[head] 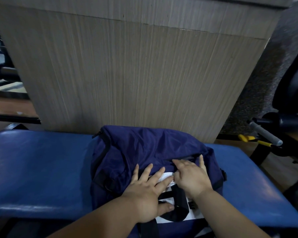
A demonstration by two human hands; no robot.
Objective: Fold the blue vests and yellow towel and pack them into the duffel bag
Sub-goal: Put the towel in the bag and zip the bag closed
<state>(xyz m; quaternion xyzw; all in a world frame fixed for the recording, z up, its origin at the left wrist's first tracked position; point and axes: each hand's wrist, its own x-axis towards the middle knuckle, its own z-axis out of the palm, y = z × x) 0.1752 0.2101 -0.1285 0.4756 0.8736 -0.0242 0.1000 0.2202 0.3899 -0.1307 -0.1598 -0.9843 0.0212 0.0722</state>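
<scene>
A navy duffel bag (136,148) with black straps and a white printed panel lies on a blue padded bench (41,165). My left hand (144,191) lies flat on the bag's near side, fingers spread, thumb by the black handle strap (177,201). Just to its right, my right hand (191,176) presses on the bag's top at the zipper line, fingers bent; whether it pinches anything is hidden. No blue vests or yellow towel show; the bag's inside is not visible.
A tall wood-grain panel (136,71) stands directly behind the bench. At the right stands gym equipment with a grey grip handle (265,133) and yellow parts (246,138). Dark frames and floor show at the left.
</scene>
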